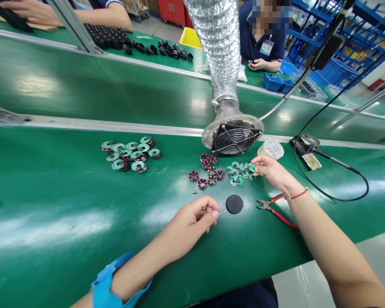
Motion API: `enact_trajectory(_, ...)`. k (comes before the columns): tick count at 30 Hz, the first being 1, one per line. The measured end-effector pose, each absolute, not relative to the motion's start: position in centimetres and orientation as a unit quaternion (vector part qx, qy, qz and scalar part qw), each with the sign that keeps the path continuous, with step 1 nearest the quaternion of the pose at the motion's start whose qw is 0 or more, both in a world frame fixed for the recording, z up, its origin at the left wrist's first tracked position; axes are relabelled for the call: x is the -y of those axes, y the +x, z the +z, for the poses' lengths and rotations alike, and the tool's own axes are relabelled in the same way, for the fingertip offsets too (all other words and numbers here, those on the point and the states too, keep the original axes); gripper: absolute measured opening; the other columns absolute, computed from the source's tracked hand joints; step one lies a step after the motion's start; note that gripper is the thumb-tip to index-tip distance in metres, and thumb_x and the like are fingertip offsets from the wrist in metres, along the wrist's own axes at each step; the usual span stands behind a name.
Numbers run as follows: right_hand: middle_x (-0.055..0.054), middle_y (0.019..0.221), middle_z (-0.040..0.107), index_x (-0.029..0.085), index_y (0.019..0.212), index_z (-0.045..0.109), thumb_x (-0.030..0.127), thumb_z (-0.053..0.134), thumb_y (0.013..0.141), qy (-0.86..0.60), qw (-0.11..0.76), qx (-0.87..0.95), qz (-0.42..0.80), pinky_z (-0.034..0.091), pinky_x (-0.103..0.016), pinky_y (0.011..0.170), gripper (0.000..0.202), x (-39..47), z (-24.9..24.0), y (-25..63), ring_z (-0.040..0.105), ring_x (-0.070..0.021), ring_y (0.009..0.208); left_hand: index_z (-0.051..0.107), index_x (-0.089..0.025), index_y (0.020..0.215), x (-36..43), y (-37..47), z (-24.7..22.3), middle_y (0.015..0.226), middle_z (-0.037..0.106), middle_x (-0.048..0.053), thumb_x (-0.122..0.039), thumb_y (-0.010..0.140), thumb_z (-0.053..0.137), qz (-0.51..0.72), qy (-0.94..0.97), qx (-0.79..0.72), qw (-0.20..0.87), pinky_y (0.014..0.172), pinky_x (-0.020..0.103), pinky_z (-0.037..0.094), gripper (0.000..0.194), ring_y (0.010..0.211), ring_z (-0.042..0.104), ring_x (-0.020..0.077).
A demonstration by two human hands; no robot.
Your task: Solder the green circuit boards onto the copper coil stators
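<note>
My right hand (271, 171) pinches a small green circuit board (252, 168) at the edge of a pile of similar green ring-shaped boards (237, 172). My left hand (197, 218) rests loosely curled over the bench, with nothing visible in its fingers. Just right of it lies a flat black disc (234, 204). Several small ring-shaped coils (202, 183), red and black, lie between the left hand and the fan. Red-handled cutters (265, 205) lie beneath my right wrist, jaws pointing left.
Stacked coils with green boards (128, 154) sit at the left. A fume fan (235, 139) hangs low over the bench from a silver duct (216, 42). A white tub (270, 150) and a soldering iron (335, 161) with its cable are at the right. Co-workers sit opposite.
</note>
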State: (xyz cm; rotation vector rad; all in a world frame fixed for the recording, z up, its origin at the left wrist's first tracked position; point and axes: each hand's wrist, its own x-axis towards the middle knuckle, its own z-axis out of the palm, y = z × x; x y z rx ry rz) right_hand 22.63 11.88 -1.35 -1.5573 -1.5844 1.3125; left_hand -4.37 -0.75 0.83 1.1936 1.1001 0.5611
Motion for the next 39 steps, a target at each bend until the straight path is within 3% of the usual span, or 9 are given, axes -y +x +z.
enact_trajectory(5, -0.009, 0.109, 0.065, 0.022, 0.096, 0.060, 0.012, 0.052, 0.074, -0.569, 0.308, 0.688, 0.329, 0.044, -0.051, 0.102, 0.026, -11.4, -1.9, 21.9, 0.057, -0.0266, 0.111, 0.054, -0.019, 0.085, 0.8, -4.4, 0.7, 0.070, 0.053, -0.001, -0.041, 0.083, 0.047, 0.246, 0.527, -0.484, 0.653, 0.060, 0.028, 0.041, 0.024, 0.062, 0.048, 0.0128)
enact_trajectory(8, -0.008, 0.118, 0.067, 0.023, 0.103, 0.063, 0.007, 0.050, 0.075, -0.531, 0.284, 0.739, 0.301, 0.037, -0.049, 0.110, 0.035, -9.8, -1.7, 21.1, 0.056, -0.0257, 0.120, 0.053, -0.019, 0.086, 0.7, -4.4, 0.5, 0.070, 0.052, -0.002, -0.041, 0.083, 0.048, 0.247, 0.522, -0.483, 0.658, 0.061, 0.027, 0.041, 0.023, 0.063, 0.048, 0.0125)
enact_trajectory(13, -0.008, 0.120, 0.070, 0.024, 0.120, 0.051, 0.011, 0.043, 0.083, -0.533, 0.270, 0.746, 0.295, 0.052, -0.042, 0.088, 0.040, -8.4, -1.2, 21.6, 0.066, -0.0218, 0.104, 0.053, -0.019, 0.086, 0.8, -4.5, 0.2, 0.072, 0.053, -0.002, -0.040, 0.085, 0.048, 0.242, 0.518, -0.483, 0.663, 0.061, 0.027, 0.041, 0.022, 0.063, 0.048, 0.0123)
enact_trajectory(16, -0.009, 0.119, 0.069, 0.023, 0.120, 0.047, 0.015, 0.036, 0.088, -0.556, 0.280, 0.730, 0.281, 0.052, -0.038, 0.087, 0.034, -9.1, -1.1, 22.9, 0.067, -0.0190, 0.103, 0.054, -0.019, 0.086, 0.8, -4.5, 0.2, 0.072, 0.053, -0.001, -0.040, 0.085, 0.048, 0.238, 0.525, -0.485, 0.657, 0.061, 0.027, 0.042, 0.022, 0.064, 0.048, 0.0128)
enact_trajectory(19, -0.008, 0.107, 0.069, 0.022, 0.110, 0.050, 0.020, 0.039, 0.089, -0.582, 0.249, 0.725, 0.272, 0.052, -0.034, 0.083, 0.023, -9.4, -0.8, 24.1, 0.067, -0.0172, 0.096, 0.055, -0.019, 0.087, 0.7, -4.5, 0.1, 0.072, 0.055, -0.001, -0.042, 0.085, 0.047, 0.240, 0.534, -0.486, 0.649, 0.062, 0.027, 0.042, 0.025, 0.065, 0.049, 0.0135)
enact_trajectory(24, 0.002, 0.076, 0.063, 0.024, 0.090, 0.058, 0.028, 0.061, 0.081, -0.607, 0.133, 0.738, 0.263, 0.045, -0.029, 0.064, 0.010, -7.2, -0.5, 24.0, 0.060, -0.0158, 0.069, 0.055, -0.019, 0.087, 0.7, -4.6, 0.2, 0.072, 0.056, -0.001, -0.042, 0.086, 0.047, 0.236, 0.538, -0.487, 0.646, 0.062, 0.027, 0.042, 0.025, 0.065, 0.050, 0.0137)
enact_trajectory(28, 0.002, 0.079, 0.063, 0.025, 0.093, 0.058, 0.029, 0.062, 0.083, -0.616, 0.106, 0.744, 0.235, 0.042, -0.030, 0.067, 0.011, -6.3, -0.4, 23.4, 0.059, -0.0169, 0.073, 0.055, -0.019, 0.087, 0.8, -4.6, 0.1, 0.072, 0.056, -0.001, -0.042, 0.086, 0.047, 0.227, 0.541, -0.490, 0.645, 0.062, 0.027, 0.041, 0.024, 0.065, 0.050, 0.0136)
enact_trajectory(34, -0.005, 0.091, 0.064, 0.022, 0.099, 0.058, 0.024, 0.053, 0.087, -0.683, 0.133, 0.705, 0.136, 0.043, -0.035, 0.075, 0.014, -8.4, 0.1, 26.2, 0.060, -0.0204, 0.081, 0.055, -0.020, 0.090, 0.8, -4.8, -0.2, 0.074, 0.055, 0.000, -0.042, 0.089, 0.045, 0.228, 0.548, -0.487, 0.641, 0.063, 0.028, 0.042, 0.025, 0.068, 0.050, 0.0143)
enact_trajectory(39, -0.001, 0.076, 0.062, 0.021, 0.092, 0.060, 0.028, 0.062, 0.080, -0.688, 0.117, 0.702, 0.144, 0.043, -0.032, 0.066, 0.014, -9.2, -1.1, 27.6, 0.059, -0.0190, 0.071, 0.055, -0.020, 0.087, 0.9, -4.8, 0.0, 0.073, 0.054, -0.001, -0.042, 0.088, 0.045, 0.220, 0.551, -0.488, 0.640, 0.063, 0.028, 0.042, 0.025, 0.067, 0.049, 0.0143)
